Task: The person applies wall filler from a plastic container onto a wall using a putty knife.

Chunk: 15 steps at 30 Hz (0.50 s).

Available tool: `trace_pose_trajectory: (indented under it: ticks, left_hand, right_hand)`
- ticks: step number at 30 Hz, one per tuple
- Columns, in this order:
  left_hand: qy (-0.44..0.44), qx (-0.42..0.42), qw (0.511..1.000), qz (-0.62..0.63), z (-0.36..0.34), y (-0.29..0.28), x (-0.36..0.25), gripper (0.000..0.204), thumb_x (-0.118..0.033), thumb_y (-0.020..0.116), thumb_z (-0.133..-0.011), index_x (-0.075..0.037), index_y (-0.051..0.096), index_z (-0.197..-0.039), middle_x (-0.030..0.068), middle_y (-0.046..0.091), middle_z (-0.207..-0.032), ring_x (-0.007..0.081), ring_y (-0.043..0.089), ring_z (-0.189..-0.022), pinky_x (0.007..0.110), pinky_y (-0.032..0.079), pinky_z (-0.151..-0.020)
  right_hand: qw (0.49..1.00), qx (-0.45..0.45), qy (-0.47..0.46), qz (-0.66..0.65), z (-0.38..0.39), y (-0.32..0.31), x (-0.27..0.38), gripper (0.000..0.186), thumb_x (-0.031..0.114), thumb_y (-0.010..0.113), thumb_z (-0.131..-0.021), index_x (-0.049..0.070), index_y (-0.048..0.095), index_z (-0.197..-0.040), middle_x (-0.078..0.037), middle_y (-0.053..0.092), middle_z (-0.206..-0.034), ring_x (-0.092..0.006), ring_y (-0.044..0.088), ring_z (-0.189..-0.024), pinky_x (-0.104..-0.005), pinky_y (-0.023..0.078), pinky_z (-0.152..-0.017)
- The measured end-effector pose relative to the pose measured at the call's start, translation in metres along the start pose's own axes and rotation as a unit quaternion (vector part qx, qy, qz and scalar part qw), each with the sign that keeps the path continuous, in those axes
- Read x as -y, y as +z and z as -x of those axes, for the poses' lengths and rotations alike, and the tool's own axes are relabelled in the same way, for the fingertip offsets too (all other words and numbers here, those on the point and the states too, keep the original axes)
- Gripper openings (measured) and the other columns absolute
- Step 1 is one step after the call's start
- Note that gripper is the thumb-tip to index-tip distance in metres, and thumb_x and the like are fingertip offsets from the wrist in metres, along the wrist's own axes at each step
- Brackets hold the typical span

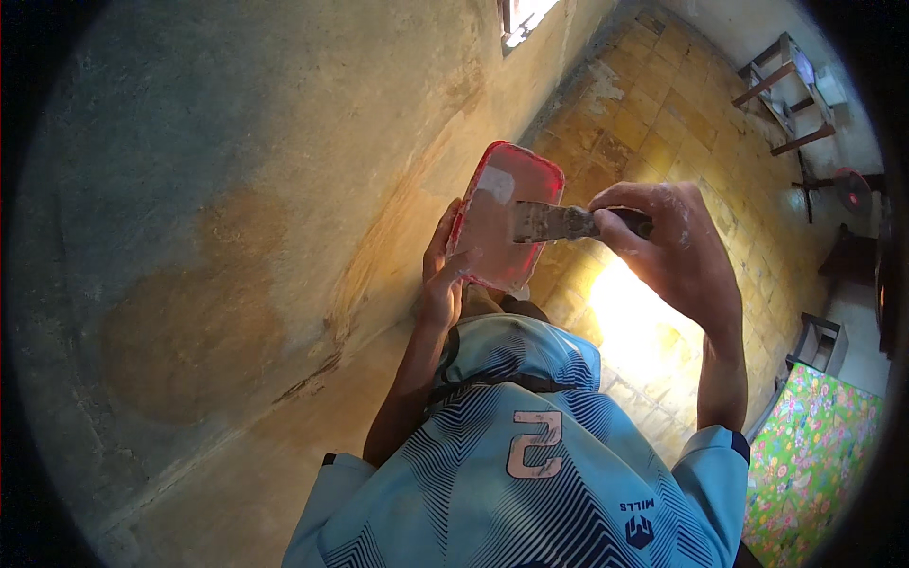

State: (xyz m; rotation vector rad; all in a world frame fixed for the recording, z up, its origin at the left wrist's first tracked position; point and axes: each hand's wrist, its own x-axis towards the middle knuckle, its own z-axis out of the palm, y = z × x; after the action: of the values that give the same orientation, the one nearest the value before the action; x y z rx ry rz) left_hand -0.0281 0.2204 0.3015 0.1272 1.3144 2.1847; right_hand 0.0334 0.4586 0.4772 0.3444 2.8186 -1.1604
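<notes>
My left hand (445, 275) grips the near left side of a shallow plastic container (532, 180) with a red rim, its thumb lying over the edge. A pale patch of paste (496, 184) shows on the container's inside, toward its far end. Closed around the dark handle of a putty knife (547, 222), my right hand (670, 241) holds the blade over the container's right half. Whether the blade touches the container's surface, I cannot tell. Whitish smears mark the fingers of my right hand.
A rough plastered wall (237, 142) with brown stains rises close on my left, with a bright opening (524, 19) at the top. Yellowish floor tiles (682, 123) spread to the right. Wooden furniture (786, 95), a fan (852, 189) and a flowered green cloth (810, 454) stand along the right.
</notes>
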Motion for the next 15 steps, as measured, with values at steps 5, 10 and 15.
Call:
trace_pose_trajectory:
  ticks: [5, 10, 15]
  left_hand:
    - [-0.022, -0.003, 0.998, 0.052, 0.004, 0.014, 0.001, 0.079, -0.015, 0.064, -0.078, -0.001, 0.029, -0.148, 0.0132, 0.036, -0.149, 0.0245, 0.033, -0.139, 0.039, 0.026, -0.114]
    - [-0.009, -0.012, 0.999, 0.051, 0.003, 0.021, 0.002, 0.082, -0.015, 0.064, -0.078, -0.002, 0.027, -0.149, 0.0128, 0.033, -0.151, 0.0243, 0.028, -0.141, 0.040, 0.021, -0.116]
    - [-0.001, 0.000, 1.000, 0.019, 0.001, 0.021, 0.008, 0.086, -0.016, 0.066, -0.077, -0.002, 0.024, -0.150, 0.0128, 0.033, -0.151, 0.0240, 0.029, -0.141, 0.040, 0.022, -0.115]
  right_hand:
    - [0.999, 0.003, 0.007, -0.052, 0.002, 0.014, -0.004, 0.019, 0.012, 0.063, -0.082, 0.000, 0.071, -0.093, -0.019, 0.067, -0.072, -0.0289, 0.064, -0.058, -0.0355, 0.050, -0.058]
    - [0.996, -0.010, -0.015, -0.083, 0.002, 0.033, -0.013, 0.017, 0.012, 0.063, -0.082, 0.000, 0.071, -0.092, -0.020, 0.066, -0.074, -0.0327, 0.067, -0.065, -0.0383, 0.053, -0.062]
    - [0.994, -0.022, -0.026, -0.103, 0.000, 0.050, -0.024, 0.017, 0.013, 0.063, -0.082, -0.001, 0.070, -0.088, -0.021, 0.066, -0.074, -0.0346, 0.066, -0.067, -0.0402, 0.053, -0.065]
